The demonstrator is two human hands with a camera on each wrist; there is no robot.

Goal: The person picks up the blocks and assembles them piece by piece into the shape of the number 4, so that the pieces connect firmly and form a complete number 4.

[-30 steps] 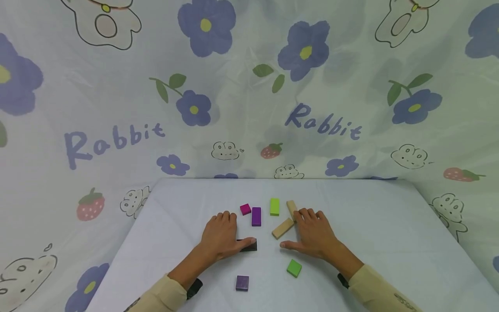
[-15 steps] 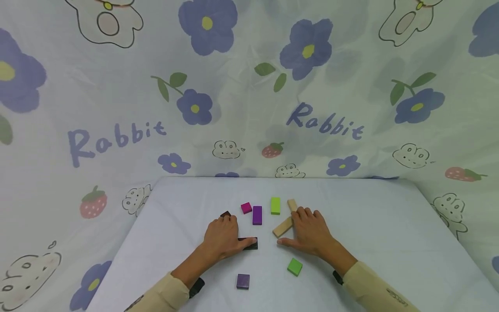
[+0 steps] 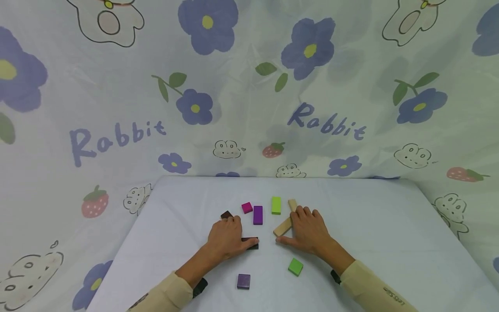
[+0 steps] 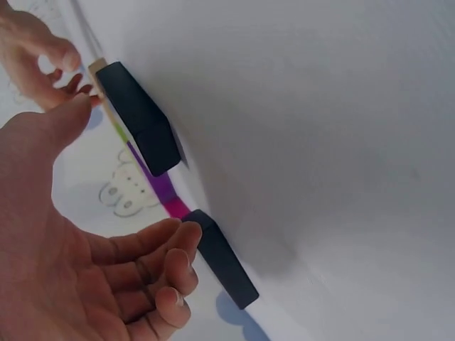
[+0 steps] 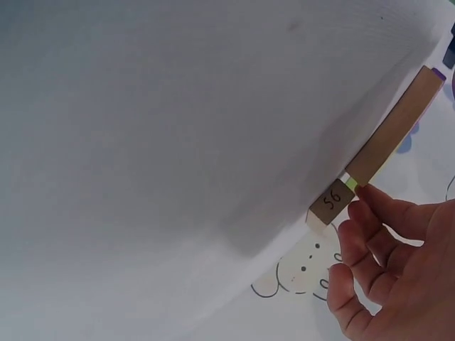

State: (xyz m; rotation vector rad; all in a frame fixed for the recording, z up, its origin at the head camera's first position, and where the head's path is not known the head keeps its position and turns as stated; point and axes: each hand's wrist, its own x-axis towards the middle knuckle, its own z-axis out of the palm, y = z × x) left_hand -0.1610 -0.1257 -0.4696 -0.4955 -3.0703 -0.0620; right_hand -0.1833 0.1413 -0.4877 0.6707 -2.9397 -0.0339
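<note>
My left hand lies over two dark blocks, palm down. Its thumb reaches along the near dark block. Just past its fingers the far dark block sticks out, and in the left wrist view the bent fingertips are right at that block's end. My right hand is spread beside two plain wooden blocks. Its thumb tip is at the front end of the nearer wooden block; the fingers partly cover the farther one. In the right wrist view the fingertips meet the number-marked wooden block.
Between and beyond the hands lie a magenta block, a purple block and a lime block. Closer to the person are a dark purple square block and a green square block. A patterned cloth hangs behind the white table.
My left hand has shifted a little right, and the far dark block now shows past its fingers. My right hand has moved slightly left, bringing its thumb to the nearer wooden block.
</note>
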